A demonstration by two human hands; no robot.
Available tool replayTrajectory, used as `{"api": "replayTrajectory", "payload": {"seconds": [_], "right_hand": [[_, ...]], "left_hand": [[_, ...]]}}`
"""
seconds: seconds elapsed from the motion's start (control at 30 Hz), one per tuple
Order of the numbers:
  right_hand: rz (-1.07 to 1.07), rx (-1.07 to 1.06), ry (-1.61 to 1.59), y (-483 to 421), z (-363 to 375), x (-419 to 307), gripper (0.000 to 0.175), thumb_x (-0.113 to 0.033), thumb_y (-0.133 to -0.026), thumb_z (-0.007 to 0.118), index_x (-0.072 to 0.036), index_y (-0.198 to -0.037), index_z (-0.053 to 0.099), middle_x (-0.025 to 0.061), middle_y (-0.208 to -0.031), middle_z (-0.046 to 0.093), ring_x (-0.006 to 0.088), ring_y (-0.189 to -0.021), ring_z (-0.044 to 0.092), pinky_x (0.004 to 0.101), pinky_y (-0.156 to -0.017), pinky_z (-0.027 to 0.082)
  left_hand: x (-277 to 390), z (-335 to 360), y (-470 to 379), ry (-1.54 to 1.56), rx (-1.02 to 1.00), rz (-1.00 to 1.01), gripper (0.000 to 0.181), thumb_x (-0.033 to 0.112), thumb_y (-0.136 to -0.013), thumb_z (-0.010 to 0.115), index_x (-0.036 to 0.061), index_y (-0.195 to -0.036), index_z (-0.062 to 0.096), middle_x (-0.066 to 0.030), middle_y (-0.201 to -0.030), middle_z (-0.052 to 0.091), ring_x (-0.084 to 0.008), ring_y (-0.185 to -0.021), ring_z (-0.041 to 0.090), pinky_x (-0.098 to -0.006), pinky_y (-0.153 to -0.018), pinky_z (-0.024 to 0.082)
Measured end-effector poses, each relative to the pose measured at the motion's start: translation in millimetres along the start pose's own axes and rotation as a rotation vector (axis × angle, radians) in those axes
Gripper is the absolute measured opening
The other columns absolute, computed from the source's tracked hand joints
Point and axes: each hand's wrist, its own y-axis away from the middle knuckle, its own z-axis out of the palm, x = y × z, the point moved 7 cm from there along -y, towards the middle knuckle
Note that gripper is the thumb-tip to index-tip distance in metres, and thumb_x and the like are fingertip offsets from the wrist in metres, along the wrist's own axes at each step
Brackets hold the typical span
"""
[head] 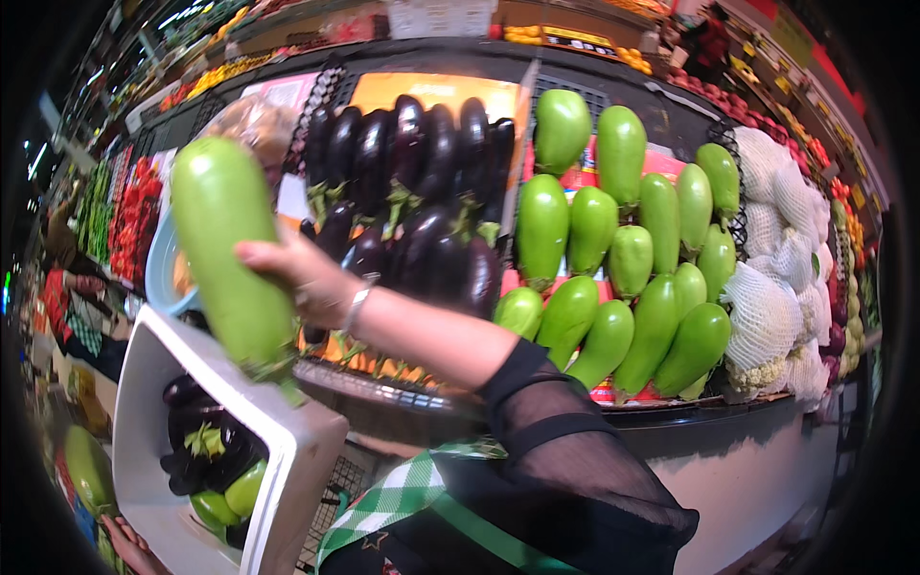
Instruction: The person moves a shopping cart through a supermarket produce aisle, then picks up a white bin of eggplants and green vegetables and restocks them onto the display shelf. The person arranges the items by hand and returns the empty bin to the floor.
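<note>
My right hand (309, 277) reaches across to the left and grips a large pale green eggplant (226, 244), thumb over its near side and stem end down. Below it, a white foam box (316, 438) stands tilted in view, holding dark purple eggplants (205, 460) and a few green eggplants (226, 507). At the lower left rim, my left hand (128, 543) has its fingers at the stem end of another green eggplant (88, 467); the hand is partly cut off. Beyond my right forearm lie rows of purple eggplants (424, 158) on the display stand.
Green eggplants (622, 266) fill the display section at right, beside cauliflowers in white foam netting (765, 316). A light blue basin (164, 269) and bagged brown produce (251, 126) sit at left. Other people (79, 309) stand at far left and back right (708, 43).
</note>
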Motion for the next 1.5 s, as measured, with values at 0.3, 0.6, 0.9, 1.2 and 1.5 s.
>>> {"api": "replayTrajectory", "payload": {"seconds": [0.3,0.6,0.9,1.2,1.5], "right_hand": [[-0.583,0.829,0.709,214,-177,-386,0.072,-0.018,-0.078,0.078,-0.003,-0.134,0.035,0.0144,-0.115,0.057,0.0247,-0.100,0.061,0.0397,-0.085,0.055],[-0.543,1.690,1.650,329,-275,-614,0.098,-0.040,-0.057,0.085,-0.016,-0.137,0.034,0.0231,-0.122,0.054,0.0361,-0.105,0.061,0.0419,-0.090,0.051],[0.318,1.712,1.866,320,-359,-599,0.102,-0.044,-0.070,0.073,-0.004,-0.148,0.020,0.0272,-0.134,0.047,0.0397,-0.117,0.055,0.0423,-0.099,0.045],[0.239,1.284,1.680,343,-371,-629,0.081,-0.034,-0.070,0.079,0.007,-0.129,0.042,0.0273,-0.121,0.059,0.0352,-0.113,0.059,0.0372,-0.097,0.046],[-0.054,1.289,2.360,288,-308,-589,0.077,-0.047,-0.084,0.064,-0.001,-0.140,0.037,0.0289,-0.140,0.041,0.0378,-0.130,0.043,0.0439,-0.107,0.037]], "left_hand": [[151,360,238,0.460,-0.832,-0.030,0.040,0.011,-0.101,0.040,0.0065,-0.140,0.032,-0.0054,-0.103,0.054,0.0003,-0.052,0.035,-0.0117,-0.038,0.030],[224,609,522,0.287,-1.487,-0.297,0.036,0.033,-0.102,0.045,0.0018,-0.088,0.055,0.0010,-0.058,0.046,-0.0026,-0.036,0.029,-0.0178,-0.030,0.022],[258,722,670,0.253,-1.819,-0.173,0.039,0.036,-0.102,0.044,0.0015,-0.086,0.054,0.0020,-0.054,0.041,-0.0066,-0.040,0.030,-0.0205,-0.039,0.025],[258,836,722,0.352,-1.748,-0.042,0.039,0.036,-0.101,0.047,0.0017,-0.084,0.055,-0.0009,-0.060,0.052,-0.0080,-0.045,0.041,-0.0210,-0.042,0.031],[200,916,774,-0.404,-1.770,0.572,0.044,0.035,-0.097,0.044,-0.0020,-0.084,0.064,-0.0111,-0.069,0.069,-0.0178,-0.055,0.063,-0.0316,-0.058,0.051]]}}
